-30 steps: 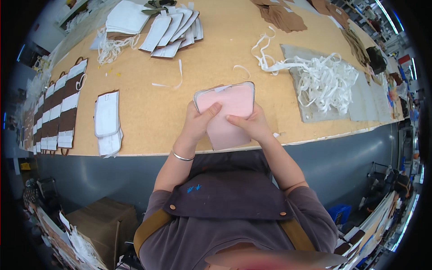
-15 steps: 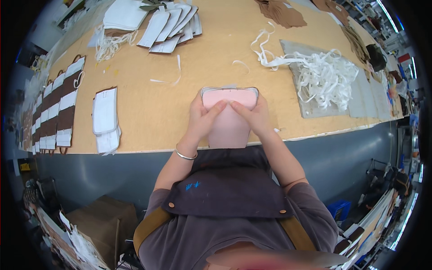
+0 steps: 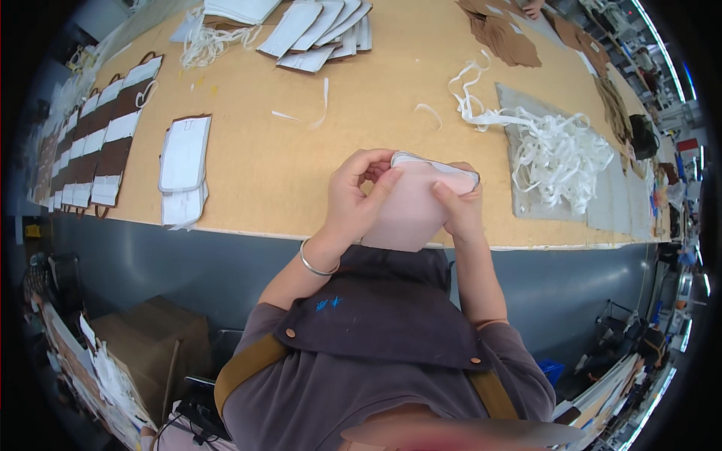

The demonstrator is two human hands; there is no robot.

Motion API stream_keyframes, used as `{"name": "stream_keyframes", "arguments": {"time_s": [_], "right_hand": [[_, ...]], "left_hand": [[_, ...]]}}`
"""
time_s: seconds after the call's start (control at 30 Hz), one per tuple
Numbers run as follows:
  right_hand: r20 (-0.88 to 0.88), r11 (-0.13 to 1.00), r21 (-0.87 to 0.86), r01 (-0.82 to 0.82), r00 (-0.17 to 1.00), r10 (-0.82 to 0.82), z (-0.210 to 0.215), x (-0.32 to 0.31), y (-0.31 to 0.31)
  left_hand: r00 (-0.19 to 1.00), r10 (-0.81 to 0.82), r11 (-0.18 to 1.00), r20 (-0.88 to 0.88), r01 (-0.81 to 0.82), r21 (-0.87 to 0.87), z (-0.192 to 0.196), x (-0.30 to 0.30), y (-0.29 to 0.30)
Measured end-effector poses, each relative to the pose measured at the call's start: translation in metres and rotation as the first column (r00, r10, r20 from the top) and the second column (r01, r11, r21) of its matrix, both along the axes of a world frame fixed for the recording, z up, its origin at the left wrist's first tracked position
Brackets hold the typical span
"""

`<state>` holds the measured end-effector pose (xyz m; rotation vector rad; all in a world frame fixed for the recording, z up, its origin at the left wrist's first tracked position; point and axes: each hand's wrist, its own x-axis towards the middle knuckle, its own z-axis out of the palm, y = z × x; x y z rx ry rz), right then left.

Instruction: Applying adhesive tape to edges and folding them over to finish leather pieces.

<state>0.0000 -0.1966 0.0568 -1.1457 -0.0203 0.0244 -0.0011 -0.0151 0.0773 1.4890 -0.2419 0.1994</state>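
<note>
A pale pink fabric piece (image 3: 410,207) with a rounded, white-edged top hangs between my two hands, just over the table's near edge. It is tilted, its right side a little lower. My left hand (image 3: 359,188) pinches its upper left corner between thumb and curled fingers. On the opposite corner, my right hand (image 3: 460,199) presses its thumb on the front, the other fingers tucked behind. What lies behind the piece is hidden.
On the tan table (image 3: 256,173), white-and-brown panels (image 3: 184,158) lie at left, with a row of striped ones (image 3: 105,143) beyond. White panels (image 3: 320,30) are stacked at the back. A heap of white tape (image 3: 564,154) covers a grey sheet at right. Another person's hand (image 3: 533,8) shows far back.
The pink piece has gone from level to tilted and shifted right. My left fingers have moved in at its corner. The view has turned slightly; a far hand has come into sight.
</note>
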Motion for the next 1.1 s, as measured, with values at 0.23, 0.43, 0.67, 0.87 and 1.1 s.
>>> {"name": "stream_keyframes", "arguments": {"time_s": [0.23, 0.43, 0.67, 0.87, 1.1], "right_hand": [[0.055, 1.000, 0.009, -0.025, 0.998, 0.024, 0.003, -0.002, 0.000], [0.040, 0.990, -0.048, 0.136, 0.990, -0.134, 0.002, -0.007, 0.004], [0.072, 0.998, 0.003, -0.060, 0.996, 0.059, 0.003, -0.009, -0.009], [0.105, 0.998, -0.031, -0.049, 0.993, 0.052, 0.002, -0.009, -0.012], [0.117, 0.990, -0.071, -0.123, 0.985, 0.130, 0.007, -0.012, -0.017]], "left_hand": [[0.965, 0.168, 0.979, 0.199, -0.187, 0.079, 0.004, -0.004, -0.002], [0.865, 0.188, 0.832, 0.465, -0.392, 0.393, 0.009, -0.012, -0.009], [0.956, -0.287, 0.948, 0.056, 0.292, -0.126, 0.007, -0.002, 0.015], [0.804, -0.049, 0.879, 0.593, -0.247, 0.408, 0.006, -0.007, 0.009], [0.940, -0.342, 0.940, -0.021, 0.341, -0.010, 0.018, -0.004, 0.022]]}}
